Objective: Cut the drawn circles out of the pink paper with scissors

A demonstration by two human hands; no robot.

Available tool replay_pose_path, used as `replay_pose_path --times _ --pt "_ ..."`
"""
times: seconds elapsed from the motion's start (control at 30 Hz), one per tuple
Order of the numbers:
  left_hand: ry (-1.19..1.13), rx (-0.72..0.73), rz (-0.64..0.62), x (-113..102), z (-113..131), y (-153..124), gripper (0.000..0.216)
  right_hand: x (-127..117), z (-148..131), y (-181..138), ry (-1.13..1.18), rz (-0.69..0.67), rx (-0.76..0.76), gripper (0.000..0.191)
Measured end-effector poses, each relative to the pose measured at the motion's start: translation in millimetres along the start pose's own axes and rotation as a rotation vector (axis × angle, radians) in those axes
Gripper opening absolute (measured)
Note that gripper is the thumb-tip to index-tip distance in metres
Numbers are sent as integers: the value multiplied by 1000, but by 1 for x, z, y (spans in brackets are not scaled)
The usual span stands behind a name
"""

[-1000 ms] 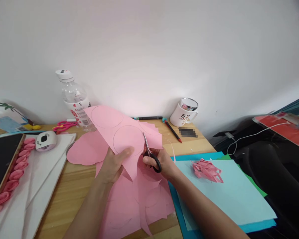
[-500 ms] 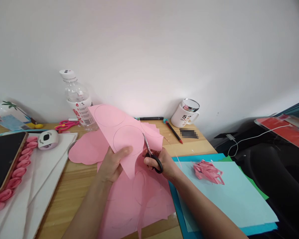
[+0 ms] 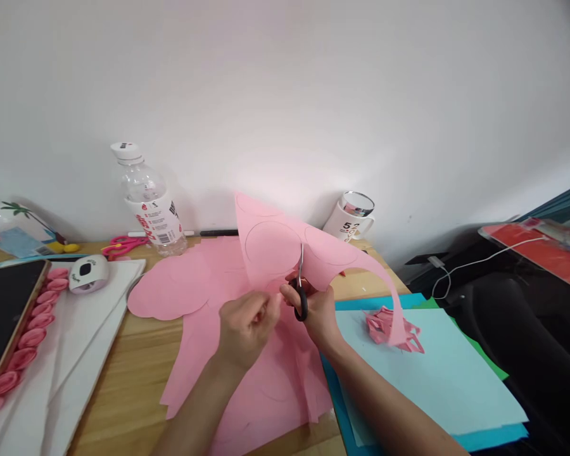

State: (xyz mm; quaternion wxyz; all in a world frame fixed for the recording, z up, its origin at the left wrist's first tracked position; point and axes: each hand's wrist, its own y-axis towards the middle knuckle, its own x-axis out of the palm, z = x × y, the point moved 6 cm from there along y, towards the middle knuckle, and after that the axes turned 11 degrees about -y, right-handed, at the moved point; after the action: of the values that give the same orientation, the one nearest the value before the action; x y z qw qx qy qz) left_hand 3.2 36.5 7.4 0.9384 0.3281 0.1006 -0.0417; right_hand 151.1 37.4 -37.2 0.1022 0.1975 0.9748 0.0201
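Note:
My left hand [image 3: 247, 326] pinches the lower edge of a pink paper sheet [image 3: 275, 244] with pencilled circles on it, held up over the desk. My right hand [image 3: 316, 310] grips black-handled scissors [image 3: 301, 288], blades pointing up into the sheet beside a drawn circle. The sheet's right part curls down toward a heap of pink paper scraps [image 3: 392, 326]. More pink paper [image 3: 171, 291] lies flat on the wooden desk [image 3: 123, 386] under both hands.
A plastic bottle [image 3: 147, 202], pink scissors [image 3: 121, 246] and a white punch [image 3: 88, 272] stand at left near a black board edged with pink paper roses [image 3: 26, 339]. A white mug [image 3: 351, 218] is at the back. Light blue sheets [image 3: 437, 373] lie right.
The held sheet has swung to the right and turned, its right part now drooping over the scraps. My left hand shifted right and regripped it lower; the scissors turned more upright.

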Motion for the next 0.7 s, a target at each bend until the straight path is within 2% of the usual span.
replay_pose_path --times 0.07,0.13,0.2,0.27,0.37,0.43,0.57,0.7 --pt "-59 -176 -93 10 -14 -3 33 -1 -1 -1 18 11 -5 25" --pt "-165 -358 -131 16 -28 -6 34 -1 -3 -2 25 6 -9 23" --pt "-373 -488 -161 23 -36 -8 35 2 -6 -3 22 -38 -22 18" --pt "-660 -589 -184 30 -38 -9 43 6 -9 -5 0 -92 -53 21" --pt "-1053 -712 -108 34 -38 -8 51 13 -11 -8 1 -149 -68 25" --pt "-1203 -758 -7 32 -40 -7 46 19 -11 -11 29 -214 -64 23" --pt "-1306 -847 115 26 -47 -7 30 32 -10 -16 69 -334 -89 27" --pt "-1284 -982 220 21 -54 -9 33 37 -4 -18 47 -417 -66 34"
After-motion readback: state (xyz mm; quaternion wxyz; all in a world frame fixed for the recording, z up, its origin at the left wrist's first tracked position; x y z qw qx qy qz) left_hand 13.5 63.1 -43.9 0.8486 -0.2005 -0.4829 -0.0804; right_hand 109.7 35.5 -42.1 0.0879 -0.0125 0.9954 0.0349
